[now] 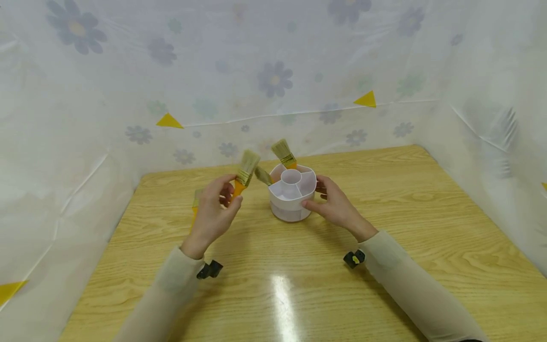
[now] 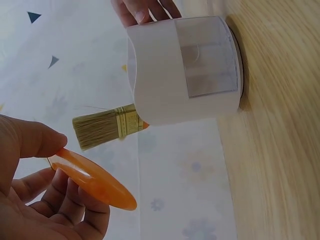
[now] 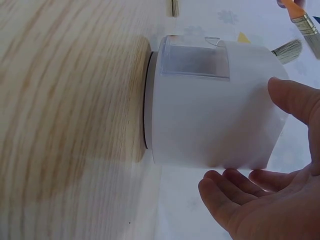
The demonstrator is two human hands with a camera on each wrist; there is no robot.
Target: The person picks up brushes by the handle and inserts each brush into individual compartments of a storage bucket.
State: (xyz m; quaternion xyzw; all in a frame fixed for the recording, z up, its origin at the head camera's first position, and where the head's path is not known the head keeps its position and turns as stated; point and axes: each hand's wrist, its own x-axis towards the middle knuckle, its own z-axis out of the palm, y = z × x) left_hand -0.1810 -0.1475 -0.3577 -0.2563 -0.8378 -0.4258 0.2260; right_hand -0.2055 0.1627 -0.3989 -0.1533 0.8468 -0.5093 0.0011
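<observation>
Flower-printed sheeting backs a wood-grain tabletop where a person in pale sleeves handles brushes with both hands. The left hand pinches a paintbrush by its orange handle, the grip narrow, thumb opposite fingers, bristles pointing up, near a white organizer that stands upright on the tabletop. On the organizer's right side, the right hand holds on with a wider grip, thumb against the near wall and fingers around the far side. Two more brushes lean in the organizer, one at the back, the other toward the left. Another brush lies on the tabletop, partly hidden by the left hand.
</observation>
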